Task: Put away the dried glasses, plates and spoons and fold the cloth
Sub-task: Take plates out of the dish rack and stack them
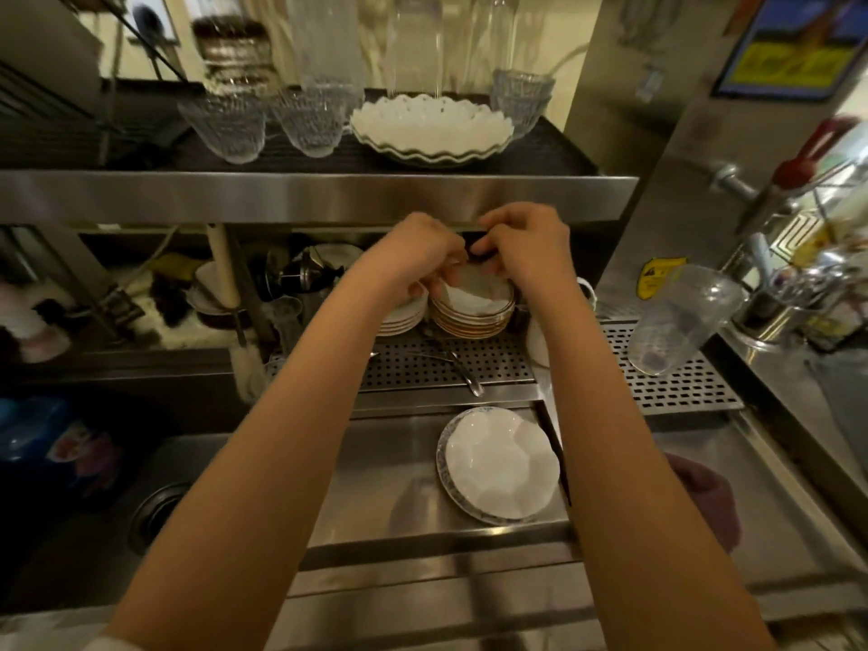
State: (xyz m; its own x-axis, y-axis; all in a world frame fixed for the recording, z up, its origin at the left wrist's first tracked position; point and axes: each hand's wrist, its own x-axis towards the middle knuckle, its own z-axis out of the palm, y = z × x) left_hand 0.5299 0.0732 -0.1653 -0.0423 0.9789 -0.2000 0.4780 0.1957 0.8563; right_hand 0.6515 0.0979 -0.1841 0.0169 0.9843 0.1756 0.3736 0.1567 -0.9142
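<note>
Under the steel shelf, both hands meet over a stack of gold-rimmed saucers (472, 317) on the perforated rack. My left hand (413, 256) and my right hand (521, 242) both curl their fingers round the top saucer's far rim. A second stack of white saucers (399, 317) stands just left of it. Spoons (460, 368) lie on the rack in front. Two stacked white plates (500, 465) rest on the steel surface nearer to me. A clear glass (681, 317) leans on the rack at right. A dark red cloth (704, 495) shows behind my right forearm.
The upper shelf (319, 195) carries glass bowls (225, 119), scalloped white dishes (430, 124) and tall glasses. A sink with a drain (155, 514) is at lower left. Pots and dishes crowd the back left. A steel urn with a red-handled tap (798, 162) stands right.
</note>
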